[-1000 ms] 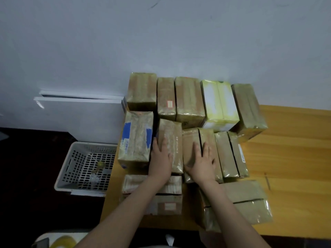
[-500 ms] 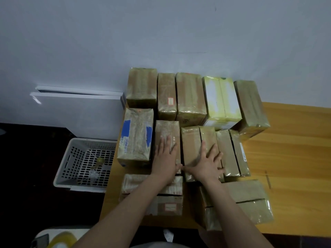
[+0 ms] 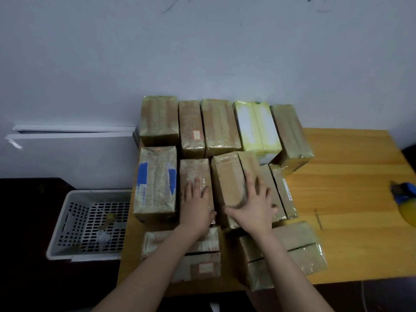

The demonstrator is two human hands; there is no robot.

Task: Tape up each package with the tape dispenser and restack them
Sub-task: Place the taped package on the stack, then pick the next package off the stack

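Several brown taped packages lie in rows on the wooden table. My left hand rests flat on a brown package in the middle row. My right hand grips the near end of the neighbouring brown package, thumb under the end and fingers spread over its right side; that package sits tilted above its neighbours. A blue and yellow tape dispenser lies at the table's right edge, away from both hands.
A package with blue tape lies left of my left hand. A yellow-white package sits in the back row against the wall. Two packages lie along the front edge. A white perforated basket stands on the floor to the left.
My right hand has slid to the near end of its package and taken hold; that package now sits raised. My left hand has barely moved. The tape dispenser has come into view.
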